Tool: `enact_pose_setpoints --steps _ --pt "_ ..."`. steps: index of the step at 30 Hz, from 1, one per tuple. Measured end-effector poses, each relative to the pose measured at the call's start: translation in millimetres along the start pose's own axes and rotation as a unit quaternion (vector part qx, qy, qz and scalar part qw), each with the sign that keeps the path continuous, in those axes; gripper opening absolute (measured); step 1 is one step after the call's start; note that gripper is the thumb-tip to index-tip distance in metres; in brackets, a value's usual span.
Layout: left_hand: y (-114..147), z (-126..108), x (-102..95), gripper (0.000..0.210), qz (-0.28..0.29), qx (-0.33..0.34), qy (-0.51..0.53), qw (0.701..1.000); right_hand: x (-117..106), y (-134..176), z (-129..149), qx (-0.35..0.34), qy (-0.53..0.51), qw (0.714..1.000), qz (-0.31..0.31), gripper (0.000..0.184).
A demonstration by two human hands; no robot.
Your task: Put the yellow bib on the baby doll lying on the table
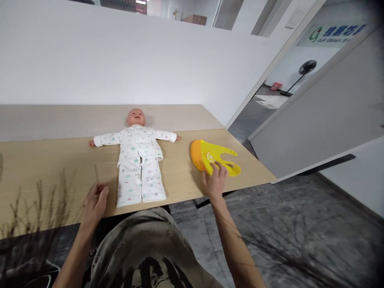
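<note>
A baby doll point(136, 117) lies on its back with arms spread, dressed in a white patterned top and trousers point(129, 184). To its right, a yellow silicone bib point(207, 150) with an orange pocket and a citrus-slice print rests flat, its neck straps pointing right. My right hand point(216, 179) is over the bib's near edge, fingers apart and not wrapped around it; whether the fingertips touch it I cannot tell. Beside the doll's left-side trouser leg, my left hand point(96, 201) is at the table's front edge, loosely curled with thumb apart, holding nothing visible.
The wooden table point(60, 164) meets a white wall point(114, 60) at the back. Its right end stops near a doorway with a grey door point(324, 104). A black standing fan point(307, 67) is in the room beyond. Dark twig-like shapes blur the lower corners.
</note>
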State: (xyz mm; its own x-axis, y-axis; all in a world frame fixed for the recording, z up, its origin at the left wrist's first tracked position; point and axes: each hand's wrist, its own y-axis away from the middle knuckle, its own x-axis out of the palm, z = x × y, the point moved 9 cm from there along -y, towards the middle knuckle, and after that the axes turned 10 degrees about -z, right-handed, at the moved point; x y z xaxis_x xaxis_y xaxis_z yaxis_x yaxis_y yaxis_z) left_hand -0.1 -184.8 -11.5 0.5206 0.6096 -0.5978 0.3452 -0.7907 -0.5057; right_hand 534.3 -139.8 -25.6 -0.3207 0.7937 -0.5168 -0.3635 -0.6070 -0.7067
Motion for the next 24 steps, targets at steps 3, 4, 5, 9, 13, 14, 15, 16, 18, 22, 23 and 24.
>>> enact_pose_setpoints --steps 3,4,5,9,13,14,15,16,18,22,23,24 --pt "-44 -5 30.7 0.028 0.090 -0.064 -0.015 0.994 59 4 65 -0.047 -0.129 0.980 0.143 0.043" --pt "-57 -13 39.7 0.030 0.105 -0.057 -0.033 0.992 80 4 83 -0.045 -0.151 0.970 0.187 0.044" --pt "-67 -21 47.0 0.032 0.112 -0.050 -0.056 0.991 99 2 98 -0.037 -0.161 0.961 0.221 0.044" --pt "-85 -41 70.1 0.045 0.141 -0.018 -0.154 0.978 158 -12 148 -0.048 -0.154 0.943 0.290 0.028" --pt "-87 -51 78.6 0.050 0.152 -0.004 -0.190 0.970 177 -21 166 -0.039 -0.122 0.944 0.303 0.007" --pt "-88 -53 79.2 0.050 0.152 0.003 -0.201 0.968 178 -21 166 -0.037 -0.101 0.945 0.309 0.007" --pt "-88 -56 79.4 0.050 0.151 0.011 -0.211 0.966 177 -20 165 -0.037 -0.078 0.945 0.315 0.007" --pt "-88 -58 79.2 0.050 0.149 0.021 -0.222 0.963 176 -20 164 -0.036 -0.056 0.945 0.320 0.008" --pt "-88 -62 78.2 0.048 0.141 0.044 -0.239 0.960 172 -19 161 -0.033 -0.026 0.946 0.323 0.013" --pt "-85 -65 76.6 0.049 0.131 0.075 -0.247 0.957 163 -13 155 -0.011 -0.075 0.945 0.319 0.016" --pt "-85 -65 76.9 0.050 0.132 0.080 -0.244 0.957 159 -10 153 0.001 -0.123 0.940 0.319 0.016" --pt "-84 -64 77.1 0.051 0.132 0.084 -0.241 0.958 153 -8 150 0.015 -0.180 0.931 0.316 0.017"
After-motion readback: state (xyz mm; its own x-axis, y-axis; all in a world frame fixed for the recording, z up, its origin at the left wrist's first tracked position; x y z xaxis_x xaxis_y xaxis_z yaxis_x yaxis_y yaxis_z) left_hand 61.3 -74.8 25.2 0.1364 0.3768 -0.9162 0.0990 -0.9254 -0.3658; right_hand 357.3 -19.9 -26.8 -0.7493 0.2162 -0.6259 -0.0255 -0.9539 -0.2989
